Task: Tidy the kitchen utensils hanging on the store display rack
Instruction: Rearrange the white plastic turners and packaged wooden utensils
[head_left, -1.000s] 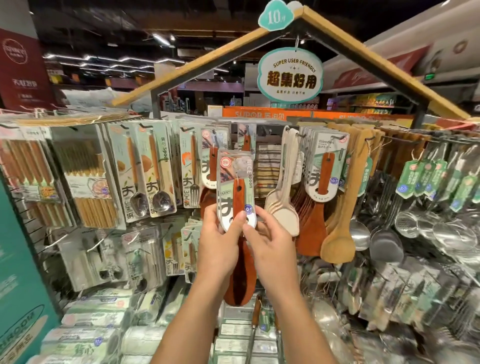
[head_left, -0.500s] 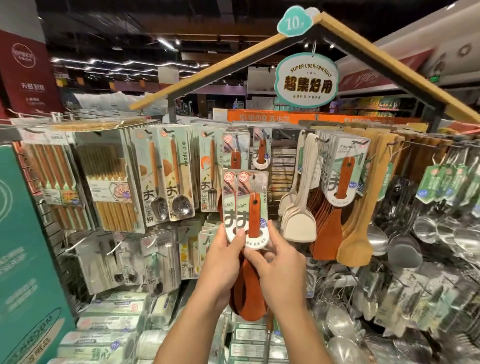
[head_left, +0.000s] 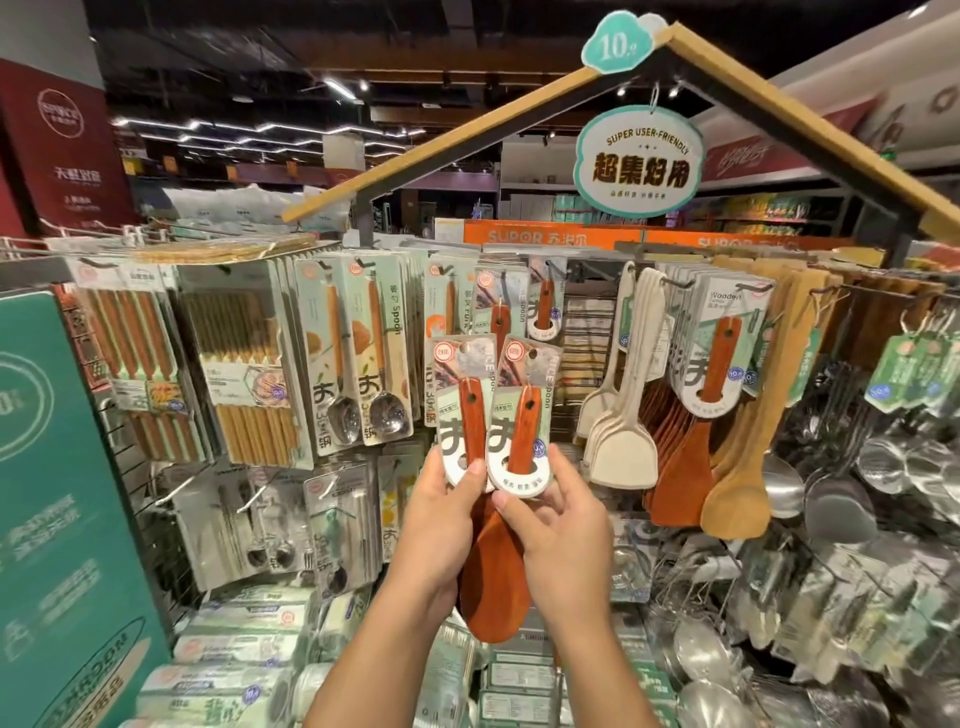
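Both hands are up in front of the display rack (head_left: 597, 260), each pinching one carded wooden rice spoon. The left hand (head_left: 441, 512) holds the left rice spoon (head_left: 470, 415) by the lower rim of its card, thumb on the front. The right hand (head_left: 563, 525) grips the right rice spoon (head_left: 522, 431) the same way, thumb pressed just under the card's round bottom edge. The two cards sit side by side and overlap slightly, fanned into a shallow V. Each card is pale green and white with a red round logo at the top, a big grey character, and a reddish-brown handle with a hole running down its middle. The broad reddish-brown blades hang below the hands, one over the other, so I cannot tell which belongs to which card.

Behind them, more rice spoons (head_left: 543, 306) of the same kind hang on a hook. To the left hang carded metal spoons (head_left: 363, 364) and chopstick packs (head_left: 244, 358); to the right, cream spatulas (head_left: 621, 415), wooden spatulas (head_left: 727, 441) and steel ladles (head_left: 883, 457). Overhead, a wooden roof frame (head_left: 467, 140) carries an oval sign (head_left: 639, 166). Beyond it lies a dim store ceiling with strip lights.
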